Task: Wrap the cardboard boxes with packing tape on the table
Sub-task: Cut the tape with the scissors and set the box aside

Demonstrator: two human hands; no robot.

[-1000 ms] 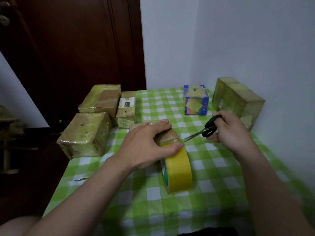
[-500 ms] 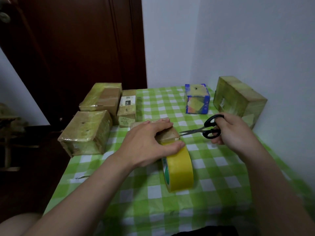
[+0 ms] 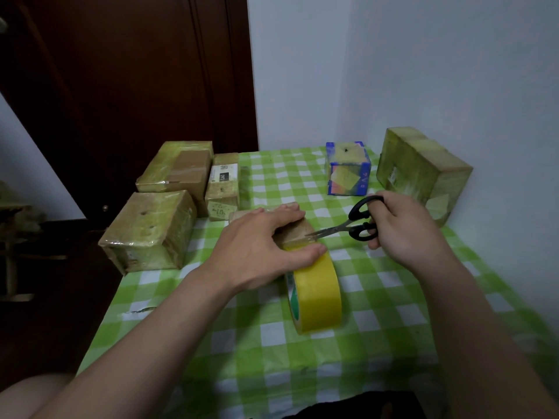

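A small cardboard box [image 3: 295, 231] lies mid-table, mostly covered by my left hand [image 3: 260, 249], whose fingers lie flat on its top while the thumb presses the tape at its near edge. A yellow tape roll [image 3: 316, 294] stands on edge just in front of the box, its strip running up to it. My right hand [image 3: 405, 231] grips black-handled scissors [image 3: 352, 226], and their slightly parted blade tips touch the box's right corner by the tape.
Three tape-wrapped boxes sit at the left: one large [image 3: 149, 229], one behind [image 3: 178, 170], one narrow with a label [image 3: 223, 186]. A blue box [image 3: 348, 169] and a wrapped box [image 3: 420, 172] stand by the white wall. The green checked tablecloth [image 3: 378, 300] ends at the left edge.
My right hand has swung the scissors leftward and levelled them, bringing the blade tips to the box's corner. My left hand has stayed on the box and tape.
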